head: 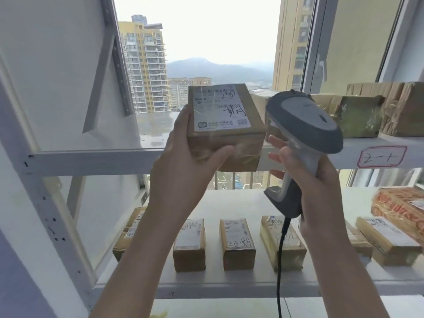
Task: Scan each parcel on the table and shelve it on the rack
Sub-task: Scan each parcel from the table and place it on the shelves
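My left hand (183, 157) grips a brown cardboard parcel (226, 134) with a white shipping label, held up in front of the white rack (91, 159) at the level of its upper shelf. My right hand (314, 180) holds a grey barcode scanner (305, 120) by its handle, just right of the parcel, its head close to the parcel's right edge. A black cable hangs down from the scanner's handle.
The upper shelf holds taped brown parcels (358, 115) on its right side and bears a tag (382, 156) reading 2-1. On the lower shelf stand several labelled parcels (237, 244) in a row. A window with tower blocks lies behind the rack.
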